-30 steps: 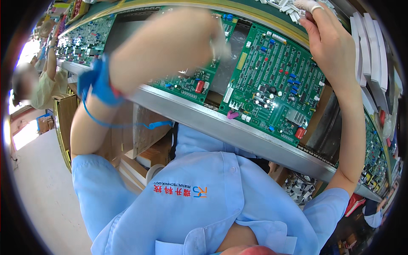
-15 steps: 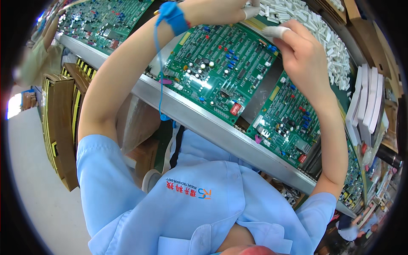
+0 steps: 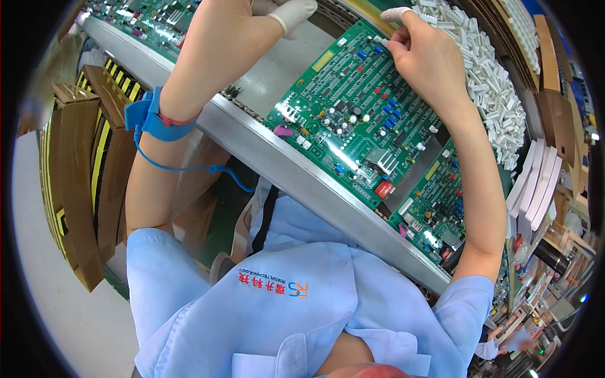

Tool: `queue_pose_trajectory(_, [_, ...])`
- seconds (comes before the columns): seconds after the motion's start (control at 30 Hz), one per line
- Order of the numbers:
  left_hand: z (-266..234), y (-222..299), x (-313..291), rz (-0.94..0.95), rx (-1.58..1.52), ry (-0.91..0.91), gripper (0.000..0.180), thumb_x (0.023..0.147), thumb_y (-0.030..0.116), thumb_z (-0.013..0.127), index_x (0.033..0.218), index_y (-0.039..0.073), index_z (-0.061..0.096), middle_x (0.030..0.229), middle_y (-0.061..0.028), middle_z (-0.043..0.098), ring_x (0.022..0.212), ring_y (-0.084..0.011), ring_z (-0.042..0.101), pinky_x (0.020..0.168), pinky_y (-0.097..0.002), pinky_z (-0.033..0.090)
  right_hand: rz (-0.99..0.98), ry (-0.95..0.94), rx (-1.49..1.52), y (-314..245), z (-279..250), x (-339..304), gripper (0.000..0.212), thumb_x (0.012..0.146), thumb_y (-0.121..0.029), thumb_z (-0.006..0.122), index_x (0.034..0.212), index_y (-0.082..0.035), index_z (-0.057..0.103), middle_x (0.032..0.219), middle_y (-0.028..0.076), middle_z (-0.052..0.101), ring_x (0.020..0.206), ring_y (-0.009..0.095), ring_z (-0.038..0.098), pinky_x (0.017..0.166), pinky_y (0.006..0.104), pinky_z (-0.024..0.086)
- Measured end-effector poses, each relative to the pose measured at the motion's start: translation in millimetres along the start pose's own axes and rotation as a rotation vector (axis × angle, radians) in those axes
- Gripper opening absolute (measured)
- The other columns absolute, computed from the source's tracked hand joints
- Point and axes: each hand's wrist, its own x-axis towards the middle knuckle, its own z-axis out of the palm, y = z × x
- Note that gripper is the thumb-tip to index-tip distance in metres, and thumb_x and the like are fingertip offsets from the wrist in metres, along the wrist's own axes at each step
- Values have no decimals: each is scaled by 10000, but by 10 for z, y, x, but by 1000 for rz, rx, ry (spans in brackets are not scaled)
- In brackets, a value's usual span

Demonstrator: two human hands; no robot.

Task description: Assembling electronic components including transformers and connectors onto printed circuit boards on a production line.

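A green circuit board point(image 3: 353, 120) with blue, red and white parts lies across a metal rail in front of me. At its far edge my right hand point(image 3: 432, 57) is closed, thumb and curled fingers pinching a small white connector point(image 3: 380, 40); the index finger, in a white finger cot, stretches above it. My left hand point(image 3: 236, 34) is beyond the board's left edge, its thumb in a white cot stretched out. The frame's top edge cuts off its other fingers, and I see nothing held there. A blue wrist strap point(image 3: 167, 116) circles my left wrist.
A heap of white connectors point(image 3: 488, 88) lies beyond my right hand. Another circuit board point(image 3: 435, 214) stands to the right, more at far left. White strips point(image 3: 535, 183) lean at right. Cardboard partitions point(image 3: 75, 183) stand at lower left. The metal rail point(image 3: 296, 164) runs along my side.
My left hand has moved left, away from the board, and its wrist has turned. My right hand is now lower over the board's far edge. The view has shifted, and the board appears farther right.
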Motion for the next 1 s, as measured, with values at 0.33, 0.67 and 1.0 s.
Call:
queue_pose_trajectory(0.33, [-246, -532, -216, 19, 121, -83, 233, 918, 116, 674, 1131, 24, 691, 930, -1, 702, 834, -77, 628, 748, -237, 527, -33, -1, -70, -105, 8, -41, 332, 843, -117, 676, 1173, -146, 645, 786, 18, 694, 716, 230, 676, 632, 364, 519])
queue_pose_trajectory(0.67, [-56, -304, -448, -135, 437, -306, 205, 870, 163, 697, 920, -36, 698, 690, -81, 650, 602, -106, 570, 582, -280, 474, 130, -7, 226, 11, -370, -314, 331, 896, -130, 679, 1224, -96, 663, 972, 20, 709, 807, 66, 620, 646, 213, 469])
queue_pose_trajectory(1.0, [-17, -259, -446, -149, 560, -330, 221, 845, 176, 716, 863, -44, 704, 635, -107, 626, 549, -140, 555, 545, -303, 460, 199, 32, 210, 255, -473, -735, 291, 863, -132, 686, 1151, -93, 685, 935, 36, 716, 697, 138, 610, 661, 280, 494])
